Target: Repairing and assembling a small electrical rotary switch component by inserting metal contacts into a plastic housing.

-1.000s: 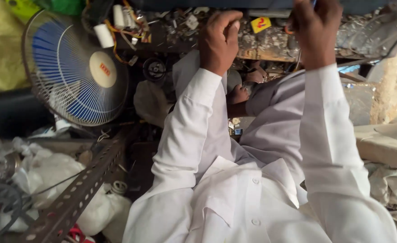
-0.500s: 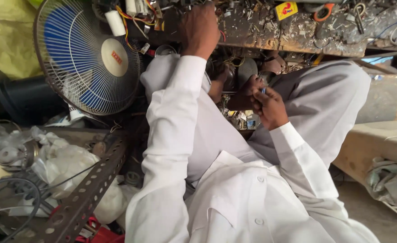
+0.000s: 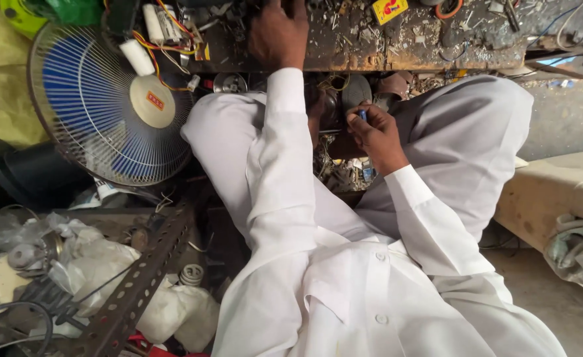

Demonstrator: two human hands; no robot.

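Observation:
My left hand [image 3: 279,34] reaches up onto the edge of a low, rusty workbench [image 3: 397,46] strewn with small scraps; its fingertips run out of the top of the view. My right hand [image 3: 373,134] hangs lower, between my knees, fingers curled around a small blue-ended tool [image 3: 363,115] whose thin metal shaft points left. Beneath that hand lies a dark heap of small metal parts [image 3: 344,173]. Both arms are in white sleeves, and my lap is covered in white cloth.
A table fan [image 3: 109,106] with blue blades and a wire guard stands at the left, wires and small parts behind it. A perforated metal angle bar [image 3: 139,284], plastic bags and motor parts lie lower left. A cloth-draped block [image 3: 556,192] sits at the right.
My right hand has come down from the workbench to between my knees and now grips the small blue-ended tool. My left hand stays on the bench edge.

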